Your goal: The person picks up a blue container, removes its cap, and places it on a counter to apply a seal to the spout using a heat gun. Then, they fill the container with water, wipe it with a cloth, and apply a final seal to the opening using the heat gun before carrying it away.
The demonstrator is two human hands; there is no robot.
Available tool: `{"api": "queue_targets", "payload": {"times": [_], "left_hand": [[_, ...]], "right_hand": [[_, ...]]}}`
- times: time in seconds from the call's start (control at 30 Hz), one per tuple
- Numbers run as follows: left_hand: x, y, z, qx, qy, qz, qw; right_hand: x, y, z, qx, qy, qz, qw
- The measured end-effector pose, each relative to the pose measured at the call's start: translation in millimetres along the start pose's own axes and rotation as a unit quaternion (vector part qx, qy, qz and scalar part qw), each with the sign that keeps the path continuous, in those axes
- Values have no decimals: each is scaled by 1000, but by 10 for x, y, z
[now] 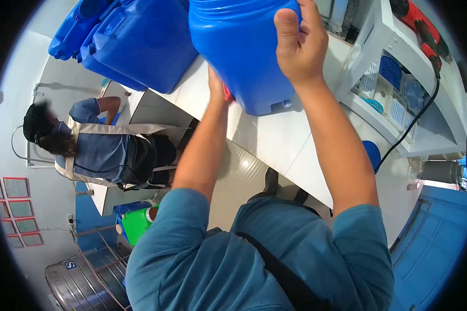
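A blue plastic water container (pixel 236 49) with a ridged neck stands at the edge of the white counter (pixel 244 129), its top cut off by the frame. My right hand (pixel 303 44) grips its right side, thumb pointing up along the wall. Low on the left side, my left hand (pixel 217 85) presses against the container, most of its fingers hidden behind it. A small red piece (pixel 227 94) shows beside the left palm; its kind cannot be made out. More blue jerrycans (pixel 142 44) stand close by on the left.
A white shelf (pixel 368 57) with baskets is at the right, a red power tool (pixel 417 20) with a black cord (pixel 410 127) on top. A person (pixel 106 150) works at another table on the left. A green container (pixel 136 226) and a steel tank (pixel 83 282) stand lower left.
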State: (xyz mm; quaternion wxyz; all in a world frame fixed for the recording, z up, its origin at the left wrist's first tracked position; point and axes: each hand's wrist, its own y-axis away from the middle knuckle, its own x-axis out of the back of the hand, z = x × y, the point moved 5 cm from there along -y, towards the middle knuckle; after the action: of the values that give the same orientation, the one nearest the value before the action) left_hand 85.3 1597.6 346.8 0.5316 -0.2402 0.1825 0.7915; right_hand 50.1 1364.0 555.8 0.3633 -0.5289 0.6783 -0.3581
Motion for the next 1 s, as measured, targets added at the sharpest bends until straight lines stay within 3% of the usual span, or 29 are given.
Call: {"api": "queue_targets", "payload": {"times": [0.03,0.07,0.1,0.13,0.17,0.23,0.27,0.3,0.33,0.37,0.47,0.57,0.67,0.7,0.77,0.8,0.83,0.87,0.9,0.93,0.97,1.0], "left_hand": [[95,161,-201,60,66,-31,996],[68,401,-252,-8,54,-42,998],[-61,784,-280,23,20,48,998],[-172,1024,-399,40,25,47,998],[-132,1029,-618,-41,87,61,993],[-132,1047,-947,-50,152,137,978],[-264,1117,-833,-54,153,140,977],[-466,1241,-643,-36,121,227,966],[-566,1346,-551,-18,90,309,946],[-581,1380,-510,-20,93,306,947],[-420,1343,-394,45,192,240,951],[-539,1661,-55,41,171,163,971],[-1030,2106,494,-35,67,16,997],[-1104,2175,600,-38,69,13,997],[-1402,2293,689,12,-94,-218,971],[-1541,2278,806,-151,-285,-273,906],[-1694,2302,869,-302,-457,-307,778],[-1815,2337,1044,-330,-475,-328,747],[-1838,2286,1245,-410,-459,-291,733],[-1759,2127,1440,-506,-442,-252,696],[-1695,1955,1660,-523,-348,-198,752],[-1644,1746,1845,-507,-268,-136,808]], "right_hand": [[1,-11,-10,3,3,1,1000],[-18,-8,-13,2,0,2,1000],[-19,-10,2,0,0,4,1000],[-27,-12,-3,13,6,11,1000],[-53,-10,-35,27,9,16,999],[-46,10,-51,-15,-16,4,1000],[-35,-2,-45,5,1,2,1000],[-19,-21,-68,26,21,1,999],[9,-27,-165,-57,-11,-31,998],[20,-33,-145,-51,-11,-29,998],[61,-39,-104,-9,14,-20,1000],[257,-52,-111,-29,6,-84,996],[578,306,-52,-217,-47,-156,963],[677,502,-156,-289,-78,-184,936],[783,921,-340,-436,-195,-195,857],[801,1049,-515,-496,-287,-107,813],[786,1159,-655,-547,-372,-18,750],[751,1248,-676,-585,-444,8,678],[714,1294,-621,-583,-444,7,680],[675,1278,-582,-509,-495,22,704],[649,1225,-585,-429,-542,39,722],[647,1178,-574,-427,-488,90,756]]}}
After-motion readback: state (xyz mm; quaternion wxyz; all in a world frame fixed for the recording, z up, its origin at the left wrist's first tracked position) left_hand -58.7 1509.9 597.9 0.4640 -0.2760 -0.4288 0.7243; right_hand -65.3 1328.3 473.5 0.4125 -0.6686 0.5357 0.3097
